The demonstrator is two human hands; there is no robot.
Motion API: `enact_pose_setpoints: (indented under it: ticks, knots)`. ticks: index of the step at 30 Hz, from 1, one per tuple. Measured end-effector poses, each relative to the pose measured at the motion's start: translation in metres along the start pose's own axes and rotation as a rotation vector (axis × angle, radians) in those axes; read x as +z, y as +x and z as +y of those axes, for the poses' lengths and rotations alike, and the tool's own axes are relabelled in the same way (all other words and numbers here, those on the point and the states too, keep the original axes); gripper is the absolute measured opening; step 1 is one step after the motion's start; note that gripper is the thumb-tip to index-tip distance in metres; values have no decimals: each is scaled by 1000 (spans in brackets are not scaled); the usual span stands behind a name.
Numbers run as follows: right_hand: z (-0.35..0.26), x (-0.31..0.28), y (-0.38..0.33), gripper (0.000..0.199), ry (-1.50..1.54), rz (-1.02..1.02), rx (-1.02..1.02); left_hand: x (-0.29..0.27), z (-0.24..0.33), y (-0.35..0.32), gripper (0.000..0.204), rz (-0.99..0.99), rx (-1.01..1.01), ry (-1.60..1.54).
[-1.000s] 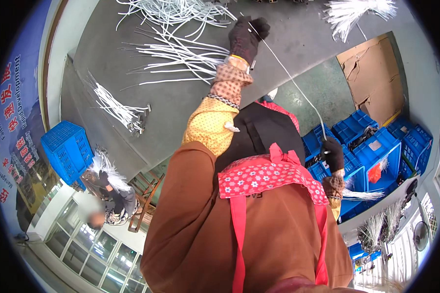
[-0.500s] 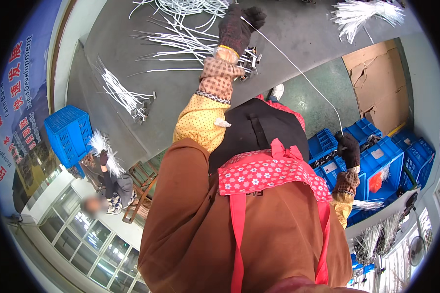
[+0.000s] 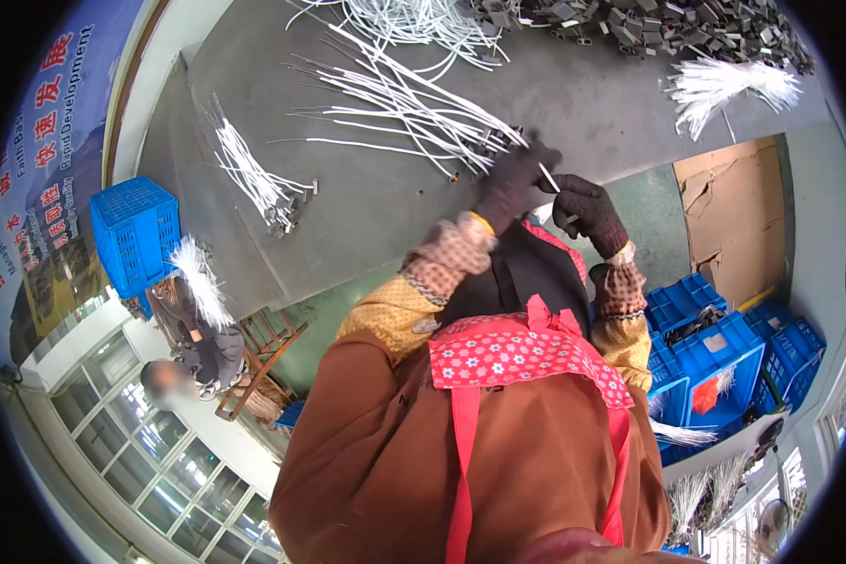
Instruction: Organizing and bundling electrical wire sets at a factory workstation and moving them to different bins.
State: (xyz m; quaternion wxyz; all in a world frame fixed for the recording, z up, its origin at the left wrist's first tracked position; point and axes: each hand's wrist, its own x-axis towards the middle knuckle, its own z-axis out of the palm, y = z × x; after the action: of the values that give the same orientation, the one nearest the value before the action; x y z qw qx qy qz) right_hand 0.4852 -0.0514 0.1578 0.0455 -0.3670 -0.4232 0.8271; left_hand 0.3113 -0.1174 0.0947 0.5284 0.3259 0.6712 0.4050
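We're pinching a white cable (image 3: 546, 176) w/ L hand (image 3: 510, 180) | R hand (image 3: 587, 212) gripping its lower end | both just below the cable pile (image 3: 414, 103) on the table (image 3: 367, 202)

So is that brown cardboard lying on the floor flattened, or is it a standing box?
Flattened. The cardboard sheet lies flat on the green floor beside the table, with no raised walls visible.

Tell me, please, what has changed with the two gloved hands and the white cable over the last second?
The left hand in a dark glove drew back from the far pile of thin white cables toward the body. The right hand in a dark glove rose from beside the blue plastic crates to meet it. Both now pinch one thin white cable between their fingers. The grey worktable and bundles stayed put.
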Motion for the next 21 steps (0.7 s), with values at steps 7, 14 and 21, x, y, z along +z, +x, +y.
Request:
enact_pose_setpoints:
  ticks: [7, 14, 21]
  knots:
    - [-33, 33, 71, 43, -430, 101, -30, -78, 29, 9, 30, -61, 104, 152]
    - [9, 41, 114, 33, -1341, 473, -318, -230, 60, 116, 42, 62, -45, 1336]
    - [-9, 55, 105, 38, -1395, 489, -229, -242, 119, 239, 79, 367, -321, 1233]
